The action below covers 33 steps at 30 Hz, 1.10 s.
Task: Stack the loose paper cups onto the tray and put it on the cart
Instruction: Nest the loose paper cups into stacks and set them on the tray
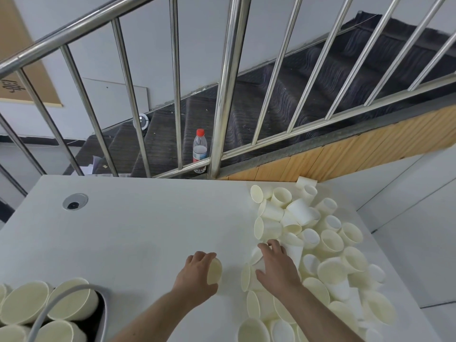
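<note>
Dark plastic tray (pixel 102 314), bottom left: stacked cream paper cups (pixel 71 302) being held inside. One cream paper cup (pixel 214 271) being gripped by left hand (pixel 197 274). Right hand (pixel 277 264), fingers spread, being pressed onto loose cup pile (pixel 320 243) on white table (pixel 148 230).

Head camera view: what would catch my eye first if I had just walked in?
Probably the heap of loose paper cups spilling across the white table's right side. At its near edge the right hand reaches among the cups, while the left hand grips one cup. Behind, a steel stair railing fills the background.
</note>
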Motion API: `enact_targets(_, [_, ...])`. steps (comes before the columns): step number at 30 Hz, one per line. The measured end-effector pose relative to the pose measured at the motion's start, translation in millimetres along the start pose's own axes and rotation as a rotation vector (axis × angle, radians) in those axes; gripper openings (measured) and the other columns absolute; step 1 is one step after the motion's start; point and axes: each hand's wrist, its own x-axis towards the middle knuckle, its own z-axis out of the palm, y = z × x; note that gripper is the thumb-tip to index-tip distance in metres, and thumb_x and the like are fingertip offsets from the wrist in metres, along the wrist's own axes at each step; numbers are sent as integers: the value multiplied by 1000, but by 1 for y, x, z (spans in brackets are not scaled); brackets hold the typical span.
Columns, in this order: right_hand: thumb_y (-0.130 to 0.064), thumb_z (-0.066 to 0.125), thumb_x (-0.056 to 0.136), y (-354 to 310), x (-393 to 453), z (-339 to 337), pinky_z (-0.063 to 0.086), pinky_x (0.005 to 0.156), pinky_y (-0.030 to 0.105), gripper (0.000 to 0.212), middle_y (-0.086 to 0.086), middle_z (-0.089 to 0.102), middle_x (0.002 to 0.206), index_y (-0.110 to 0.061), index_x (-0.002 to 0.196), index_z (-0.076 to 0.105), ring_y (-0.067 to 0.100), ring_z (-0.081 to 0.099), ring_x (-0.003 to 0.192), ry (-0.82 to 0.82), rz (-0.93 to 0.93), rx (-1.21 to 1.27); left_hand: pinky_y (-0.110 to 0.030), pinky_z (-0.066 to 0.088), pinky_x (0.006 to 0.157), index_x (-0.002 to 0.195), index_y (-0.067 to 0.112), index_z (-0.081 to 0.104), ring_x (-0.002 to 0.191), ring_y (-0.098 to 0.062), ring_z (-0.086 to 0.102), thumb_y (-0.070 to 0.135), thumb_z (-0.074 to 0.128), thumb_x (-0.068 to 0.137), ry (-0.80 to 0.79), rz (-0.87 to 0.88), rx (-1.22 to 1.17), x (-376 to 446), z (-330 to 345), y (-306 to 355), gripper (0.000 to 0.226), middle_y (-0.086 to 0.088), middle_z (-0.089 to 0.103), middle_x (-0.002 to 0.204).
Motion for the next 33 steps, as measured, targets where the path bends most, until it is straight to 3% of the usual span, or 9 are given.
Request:
enact_targets(5, [-28,57,86,-5,-3,-9,43,96,27,63,-1,31,139,-23,143,31,19,40,124,80,-16,89,-28,46,94,144,31,29,127,-16,34,34,63,79,-1,13,4,0,-1,2,73,9,35,140])
enact_targets(12, [-27,60,80,-15,-12,-22,47,76,21,82,-2,25,134,-26,151,21,15,48,114,165,5,197,-29,47,94,144,30,28,128,-16,35,34,64,79,-3,49,-7,3,-1,4,74,8,35,141])
enact_targets(19, [-37,63,78,-27,-29,-23,49,75,25,72,-4,27,129,-23,142,33,17,54,105,194,74,220,-30,47,94,144,30,27,129,-17,34,33,64,80,22,86,-29,-5,-4,2,74,7,34,142])
enact_targets(24, [-40,60,81,-46,-54,-19,49,80,30,68,-4,34,134,-23,139,31,19,47,119,187,54,197,-30,46,94,143,31,28,129,-17,33,33,63,79,62,85,-46,-37,-10,-6,74,8,34,141])
enact_targets(29, [-35,58,84,-67,-86,-14,49,85,27,67,-3,26,137,-33,144,29,17,36,127,156,-43,139,-29,44,96,144,30,28,129,-17,33,32,63,79,133,85,-67,-82,-14,-13,74,8,34,142])
enact_targets(33, [-30,61,83,-88,-119,-3,49,83,26,66,-3,24,138,-34,142,31,18,37,128,152,-74,184,-28,40,100,144,30,28,129,-18,32,33,62,80,194,76,-68,-129,-16,-23,73,7,33,141])
